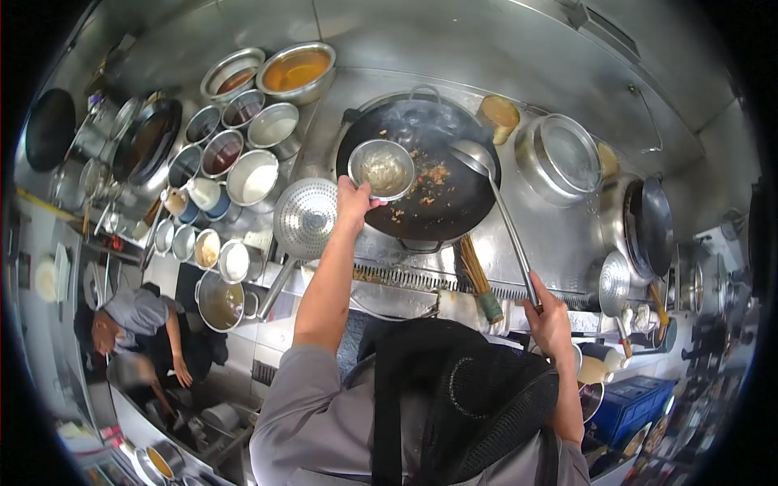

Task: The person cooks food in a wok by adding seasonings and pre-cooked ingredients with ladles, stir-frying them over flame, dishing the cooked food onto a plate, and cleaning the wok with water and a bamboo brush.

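Observation:
My left hand (355,202) is closed on the rim of a small metal bowl (379,193) with pale, wet-looking contents. It holds the bowl over the left side of a dark wok (462,212), where browned bits of food (433,175) lie scattered and some steam rises. In my right hand (550,320) is the handle of a long metal ladle (509,219). The ladle's bowl rests in or just above the right part of the wok; contact is hard to tell. A perforated strainer (305,217) lies left of the wok, near my left forearm.
Metal pots of sauces and powders (253,176) crowd the left counter, with a bowl of orange liquid (297,71) behind. A bamboo brush (480,279) lies before the wok; stacked metal basins (559,158) stand right. At lower left, another person (142,324) bends near a counter.

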A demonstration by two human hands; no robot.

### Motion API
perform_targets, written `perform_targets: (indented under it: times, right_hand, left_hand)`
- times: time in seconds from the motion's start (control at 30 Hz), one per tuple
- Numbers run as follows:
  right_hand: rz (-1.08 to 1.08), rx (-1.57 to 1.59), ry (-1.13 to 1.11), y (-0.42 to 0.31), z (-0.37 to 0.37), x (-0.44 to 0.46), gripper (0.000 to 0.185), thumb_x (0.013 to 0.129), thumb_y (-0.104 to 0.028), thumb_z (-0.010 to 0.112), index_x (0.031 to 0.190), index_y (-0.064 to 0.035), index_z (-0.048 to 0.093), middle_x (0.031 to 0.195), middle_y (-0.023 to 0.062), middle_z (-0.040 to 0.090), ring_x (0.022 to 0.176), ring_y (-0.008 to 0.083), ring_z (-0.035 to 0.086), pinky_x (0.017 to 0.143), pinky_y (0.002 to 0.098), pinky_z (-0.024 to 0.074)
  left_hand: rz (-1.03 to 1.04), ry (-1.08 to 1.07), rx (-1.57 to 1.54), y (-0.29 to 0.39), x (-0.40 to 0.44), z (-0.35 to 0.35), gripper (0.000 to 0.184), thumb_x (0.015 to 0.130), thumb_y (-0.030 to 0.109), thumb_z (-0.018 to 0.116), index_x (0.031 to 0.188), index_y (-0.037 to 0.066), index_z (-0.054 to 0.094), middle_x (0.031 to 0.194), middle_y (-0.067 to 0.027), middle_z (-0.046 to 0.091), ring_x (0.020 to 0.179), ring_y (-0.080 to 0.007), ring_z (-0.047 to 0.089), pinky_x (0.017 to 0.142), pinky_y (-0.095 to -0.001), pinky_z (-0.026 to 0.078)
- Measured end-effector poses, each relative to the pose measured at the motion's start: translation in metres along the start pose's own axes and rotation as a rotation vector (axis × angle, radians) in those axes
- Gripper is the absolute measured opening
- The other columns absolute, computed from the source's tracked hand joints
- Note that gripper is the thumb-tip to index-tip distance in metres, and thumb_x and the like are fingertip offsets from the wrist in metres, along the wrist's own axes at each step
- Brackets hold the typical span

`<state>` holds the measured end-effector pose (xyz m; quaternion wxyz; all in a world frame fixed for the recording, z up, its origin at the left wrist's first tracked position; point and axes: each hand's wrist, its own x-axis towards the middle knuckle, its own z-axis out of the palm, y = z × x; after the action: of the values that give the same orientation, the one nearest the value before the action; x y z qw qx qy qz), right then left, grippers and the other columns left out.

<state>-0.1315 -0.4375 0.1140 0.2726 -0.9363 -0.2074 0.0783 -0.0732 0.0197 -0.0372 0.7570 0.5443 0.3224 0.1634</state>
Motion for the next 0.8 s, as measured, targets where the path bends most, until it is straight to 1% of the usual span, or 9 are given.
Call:
perform_targets:
  times: [0.1,0.17,0.2,0.23,0.43,0.57,0.63,0.77,0.8]
  right_hand:
    - [0.054,-0.036,0.059,0.024,0.012,-0.005,0.061,0.090,-0.004,0.074,0.148,-0.0102,0.057,0.097,0.0259,0.072,0.076,0.0402,0.070,0.071,0.0471,0.0554]
    - [-0.015,-0.084,0.100,0.024,0.016,-0.008,0.063,0.087,-0.004,0.074,0.148,-0.0118,0.057,0.095,0.0254,0.071,0.076,0.0408,0.070,0.071,0.0481,0.0552]
    - [0.038,-0.075,0.076,0.017,0.014,-0.010,0.066,0.085,-0.003,0.074,0.148,-0.0150,0.057,0.094,0.0237,0.072,0.078,0.0413,0.070,0.072,0.0489,0.0564]
    - [0.041,-0.065,0.088,0.016,0.014,-0.012,0.066,0.085,-0.003,0.074,0.148,-0.0150,0.057,0.094,0.0237,0.072,0.078,0.0413,0.070,0.072,0.0489,0.0564]
    - [-0.002,-0.333,0.029,0.034,0.006,-0.029,0.067,0.087,-0.007,0.072,0.150,-0.0249,0.056,0.082,0.0127,0.064,0.071,0.0368,0.068,0.066,0.0499,0.0562]
    - [-0.094,-0.428,-0.017,0.054,-0.007,-0.028,0.064,0.088,-0.006,0.070,0.148,-0.0236,0.057,0.082,0.0117,0.064,0.070,0.0348,0.067,0.065,0.0473,0.0565]
    - [-0.149,-0.360,0.010,0.057,-0.003,-0.015,0.063,0.087,-0.006,0.070,0.147,-0.0217,0.059,0.082,0.0142,0.064,0.071,0.0367,0.068,0.066,0.0481,0.0556]
    - [-0.198,-0.027,0.020,0.064,0.021,0.046,0.063,0.089,-0.006,0.070,0.149,-0.0122,0.056,0.084,0.0241,0.066,0.076,0.0428,0.068,0.069,0.0487,0.0534]
    - [-0.138,0.004,0.019,0.064,0.032,0.067,0.061,0.091,-0.006,0.070,0.150,-0.0107,0.056,0.076,0.0191,0.062,0.068,0.0331,0.065,0.065,0.0449,0.0526]
  left_hand:
    - [0.145,-0.031,0.191,-0.007,0.019,0.008,0.024,0.095,-0.001,0.059,0.113,-0.005,0.043,0.114,-0.0221,0.060,0.083,-0.0312,0.073,0.054,-0.0314,0.065]
    - [0.498,0.090,0.788,-0.036,0.047,0.006,0.028,0.091,0.000,0.064,0.111,-0.004,0.045,0.112,-0.0236,0.060,0.090,-0.0400,0.072,0.063,-0.0426,0.065]
    - [0.661,0.152,0.984,-0.019,0.029,0.015,0.031,0.086,0.002,0.068,0.109,-0.001,0.047,0.111,-0.0253,0.058,0.102,-0.0495,0.065,0.079,-0.0535,0.059]
    - [0.597,0.105,0.964,-0.016,0.030,0.019,0.031,0.086,0.004,0.067,0.111,0.003,0.050,0.119,-0.0250,0.058,0.112,-0.0519,0.060,0.089,-0.0578,0.053]
    - [0.864,0.211,1.028,-0.005,0.044,0.031,0.029,0.082,0.000,0.066,0.107,0.005,0.052,0.143,-0.0187,0.052,0.102,-0.0470,0.067,0.080,-0.0576,0.058]
    - [1.033,0.237,0.964,0.015,0.021,0.042,0.031,0.080,0.000,0.065,0.108,0.006,0.052,0.143,-0.0178,0.052,0.100,-0.0461,0.068,0.072,-0.0551,0.060]
    - [0.854,0.018,1.099,0.006,0.003,0.056,0.027,0.086,0.006,0.064,0.110,0.007,0.052,0.137,-0.0203,0.056,0.099,-0.0480,0.066,0.074,-0.0571,0.058]
    - [0.789,0.357,0.863,-0.018,0.000,0.027,0.029,0.086,0.000,0.064,0.112,0.001,0.051,0.119,-0.0280,0.060,0.098,-0.0507,0.062,0.087,-0.0584,0.053]
    - [0.559,0.340,0.617,-0.019,-0.011,0.012,0.026,0.089,-0.001,0.064,0.111,-0.002,0.050,0.112,-0.0294,0.062,0.091,-0.0438,0.067,0.078,-0.0521,0.056]
